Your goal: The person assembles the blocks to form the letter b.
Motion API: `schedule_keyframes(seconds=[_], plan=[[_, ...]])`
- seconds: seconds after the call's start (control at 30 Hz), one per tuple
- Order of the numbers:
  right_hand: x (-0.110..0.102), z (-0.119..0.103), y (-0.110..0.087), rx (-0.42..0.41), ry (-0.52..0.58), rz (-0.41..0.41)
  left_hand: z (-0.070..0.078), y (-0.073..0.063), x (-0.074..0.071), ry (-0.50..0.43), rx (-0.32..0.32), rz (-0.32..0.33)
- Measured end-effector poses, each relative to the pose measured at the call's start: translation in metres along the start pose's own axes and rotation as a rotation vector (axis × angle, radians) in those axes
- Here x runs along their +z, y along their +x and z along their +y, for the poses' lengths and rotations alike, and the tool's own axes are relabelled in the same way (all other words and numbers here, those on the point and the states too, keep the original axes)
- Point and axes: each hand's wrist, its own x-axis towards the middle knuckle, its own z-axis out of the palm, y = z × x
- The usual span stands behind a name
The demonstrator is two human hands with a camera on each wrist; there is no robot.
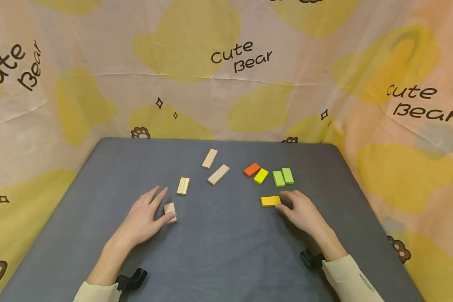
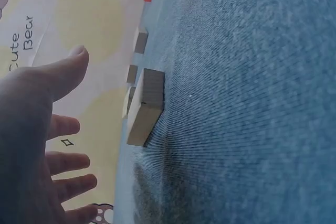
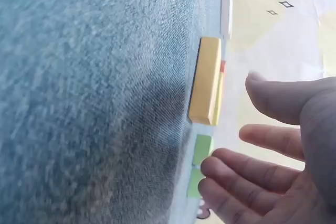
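Note:
My left hand (image 1: 145, 218) hovers with spread fingers beside a plain wooden block (image 1: 170, 208), its thumb overlapping the block in the head view. In the left wrist view that wooden block (image 2: 145, 106) lies on the cloth, apart from the thumb and fingers. My right hand (image 1: 303, 212) is at the right end of a yellow-orange block (image 1: 269, 201), thumb and fingers parted. The right wrist view shows a gap between the thumb and this yellow-orange block (image 3: 206, 82). Neither hand holds anything.
Beyond the left hand lie a striped pale block (image 1: 183, 186) and two plain wooden blocks (image 1: 209, 159). Behind the yellow-orange block are a red-orange block (image 1: 251, 169), a yellow block (image 1: 261, 176) and two green blocks (image 1: 279, 179). A grey cloth (image 1: 226, 251) covers the table; printed curtains (image 1: 196, 96) surround it.

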Motion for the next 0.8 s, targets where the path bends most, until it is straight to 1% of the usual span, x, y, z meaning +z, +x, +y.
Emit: schedule_keyframes(seconds=[0.1, 0.2, 0.3, 0.47, 0.6, 0.8], plan=[[0.003, 0.000, 0.006, -0.018, 0.036, -0.003, 0.001, 0.000, 0.002, -0.026, 0.000, -0.006], [0.006, 0.001, 0.011, -0.013, 0.077, -0.018, -0.001, 0.000, 0.005, -0.050, -0.002, -0.013], [0.009, 0.004, 0.016, 0.006, 0.130, -0.034, -0.002, 0.000, 0.009, -0.071, -0.007, -0.017], [0.011, 0.009, 0.022, 0.053, 0.203, -0.059, -0.004, -0.001, 0.011, -0.085, -0.007, -0.006], [0.011, 0.010, 0.025, 0.072, 0.238, -0.073, -0.006, -0.002, 0.013, -0.087, -0.003, 0.009], [0.010, 0.012, 0.028, 0.082, 0.251, -0.066, -0.006, 0.001, 0.015, -0.090, 0.022, -0.001]])
